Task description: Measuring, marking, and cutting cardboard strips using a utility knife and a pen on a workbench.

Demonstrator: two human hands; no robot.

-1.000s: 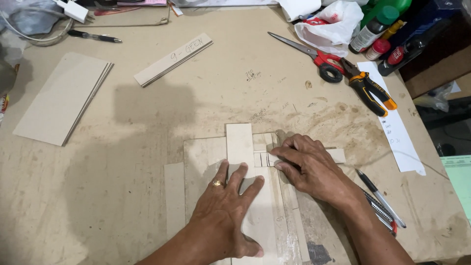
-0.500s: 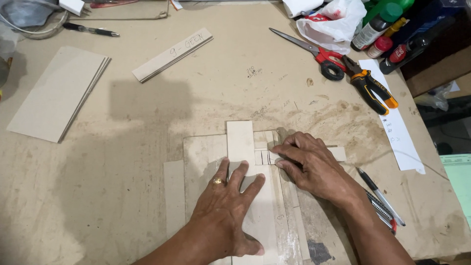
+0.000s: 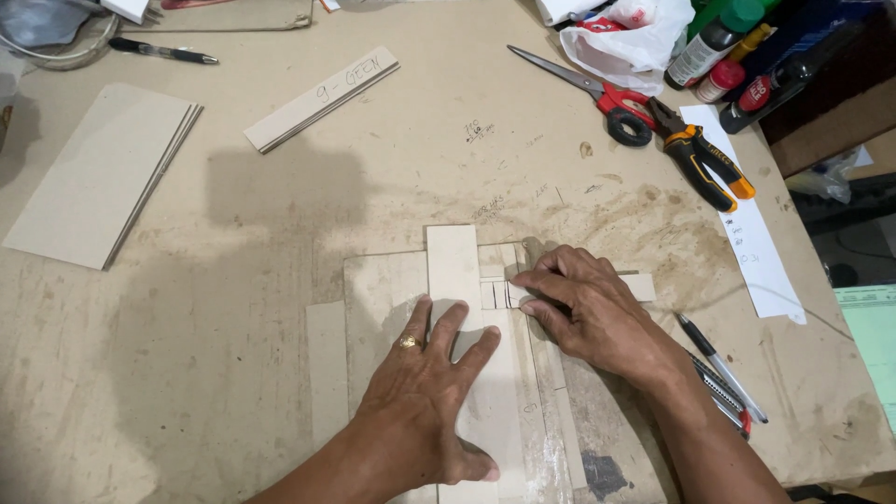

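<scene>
My left hand, with a gold ring on one finger, lies flat with fingers spread on a long upright cardboard strip. That strip rests on a larger cardboard sheet. My right hand presses its fingertips on a short crosswise cardboard strip with pencil lines, right beside the upright one. Whether it holds a tool I cannot tell. A narrow cardboard piece lies left of the sheet.
A stack of cardboard panels lies far left, a marked strip beyond it. Scissors and pliers lie at the back right by bottles, a plastic bag and a paper slip. Pens lie by my right forearm.
Both hands stay in place on the cardboard strips. Only the view has shifted slightly.
</scene>
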